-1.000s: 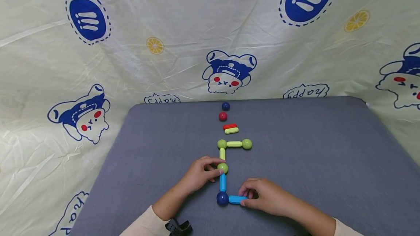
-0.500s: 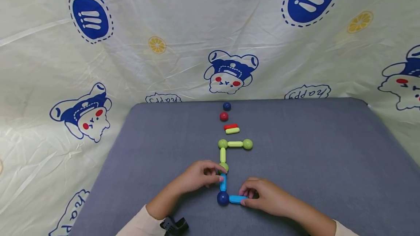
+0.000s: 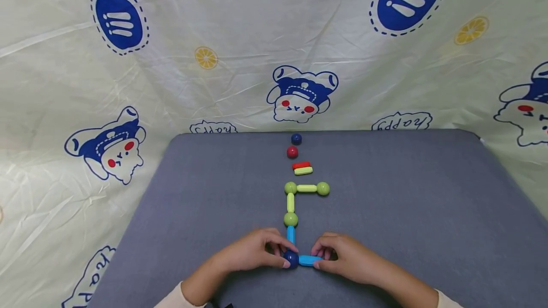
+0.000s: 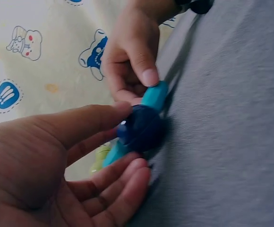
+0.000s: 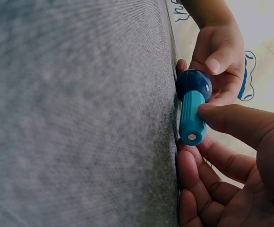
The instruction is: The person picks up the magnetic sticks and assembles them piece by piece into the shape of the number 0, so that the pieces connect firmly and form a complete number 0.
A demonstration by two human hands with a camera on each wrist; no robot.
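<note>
My left hand (image 3: 261, 251) has its thumb and fingers about the dark blue ball (image 3: 292, 258), pinching it at the near corner of a chain of balls and rods. From that ball a blue rod (image 3: 309, 261) points right, and my right hand (image 3: 347, 256) pinches its outer end between thumb and fingers. The right wrist view shows the rod's bare round end face (image 5: 192, 137). Another blue rod (image 3: 291, 234) runs away from the ball to a green ball (image 3: 290, 219). Farther on, a pale green rod (image 3: 290, 202) leads to a second green ball (image 3: 290, 187).
From the far corner a pale green rod (image 3: 306, 188) runs right to another green ball (image 3: 323, 188). Beyond lie a red rod (image 3: 301, 165) and a yellow rod (image 3: 303, 171) side by side, then a red ball (image 3: 292, 152) and a blue ball (image 3: 296, 139) near the grey table's (image 3: 205, 179) far edge.
My left hand has moved from the middle green ball down along the blue rod to the dark blue ball. My right hand has stayed on its blue rod.
</note>
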